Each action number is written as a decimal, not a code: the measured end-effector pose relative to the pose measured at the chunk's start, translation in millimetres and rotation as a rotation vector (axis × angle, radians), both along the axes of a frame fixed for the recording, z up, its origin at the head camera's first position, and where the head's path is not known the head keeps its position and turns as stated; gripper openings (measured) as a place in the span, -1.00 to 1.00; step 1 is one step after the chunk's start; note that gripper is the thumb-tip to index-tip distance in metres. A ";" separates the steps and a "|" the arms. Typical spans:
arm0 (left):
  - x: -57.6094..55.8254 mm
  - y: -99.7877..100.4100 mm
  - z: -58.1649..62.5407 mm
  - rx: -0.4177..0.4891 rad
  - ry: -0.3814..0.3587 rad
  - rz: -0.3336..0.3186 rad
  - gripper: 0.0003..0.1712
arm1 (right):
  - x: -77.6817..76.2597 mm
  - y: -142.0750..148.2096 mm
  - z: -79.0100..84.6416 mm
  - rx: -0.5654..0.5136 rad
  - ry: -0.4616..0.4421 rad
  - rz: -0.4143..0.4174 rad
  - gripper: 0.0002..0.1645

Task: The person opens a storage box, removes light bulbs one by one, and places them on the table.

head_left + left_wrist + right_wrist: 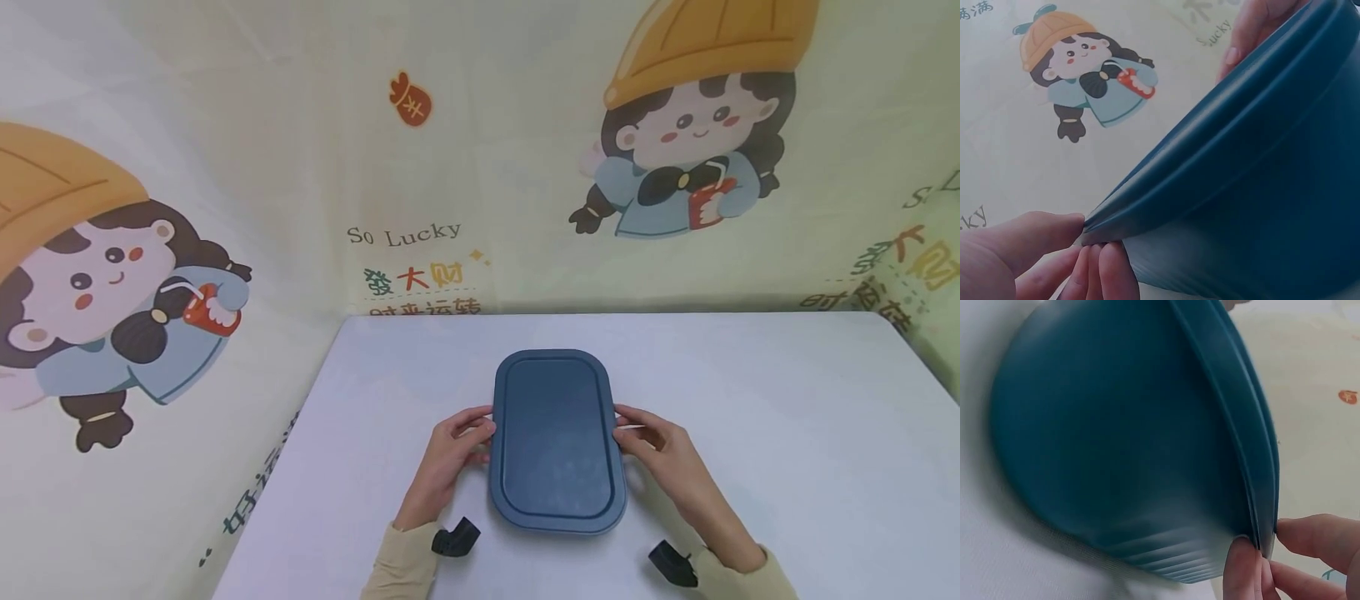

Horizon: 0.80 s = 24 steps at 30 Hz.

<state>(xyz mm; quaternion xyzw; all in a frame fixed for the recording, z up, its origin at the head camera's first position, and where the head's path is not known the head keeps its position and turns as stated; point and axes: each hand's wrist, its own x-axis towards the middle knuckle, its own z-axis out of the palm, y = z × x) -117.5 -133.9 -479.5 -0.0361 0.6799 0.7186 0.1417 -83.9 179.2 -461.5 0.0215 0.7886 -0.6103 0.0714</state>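
Observation:
A dark blue lidded box (557,437), oblong with rounded corners, stands on the white table, its lid facing up. My left hand (452,454) pinches the rim on the left side, thumb above and fingers below, as the left wrist view shows on the box (1260,206). On the opposite side my right hand (663,454) pinches the rim in the same way. In the right wrist view the right hand (1297,559) has its thumb and fingers on either side of the rim, and the ribbed wall of the box (1116,444) shows. What the box holds is hidden.
The white table (750,383) reaches back to a cream cloth backdrop (517,167) printed with cartoon figures and lettering. A black wrist camera mount (456,537) sits at the left cuff, and another black mount (672,564) at the right.

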 end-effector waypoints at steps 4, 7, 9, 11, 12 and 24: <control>0.7 0.9 1.3 -0.008 0.006 0.005 -0.51 | 0.9 0.1 2.0 0.005 -0.004 0.001 -0.34; 1.5 1.1 2.4 -0.029 0.008 0.007 -0.51 | 0.8 0.4 3.5 0.001 0.000 0.005 -0.34; 2.3 1.4 3.6 -0.045 0.010 0.009 -0.51 | 0.5 0.7 5.0 -0.008 0.003 0.007 -0.35; 3.2 1.2 4.7 -0.060 0.013 0.014 -0.52 | 0.0 0.5 6.7 -0.012 0.006 0.015 -0.35; 3.6 1.2 5.4 -0.065 0.014 0.018 -0.52 | -0.1 0.4 7.6 -0.012 0.006 0.018 -0.35; 4.5 2.8 11.3 -0.089 0.031 0.036 -0.53 | 0.1 0.7 14.4 0.012 0.024 0.016 -0.36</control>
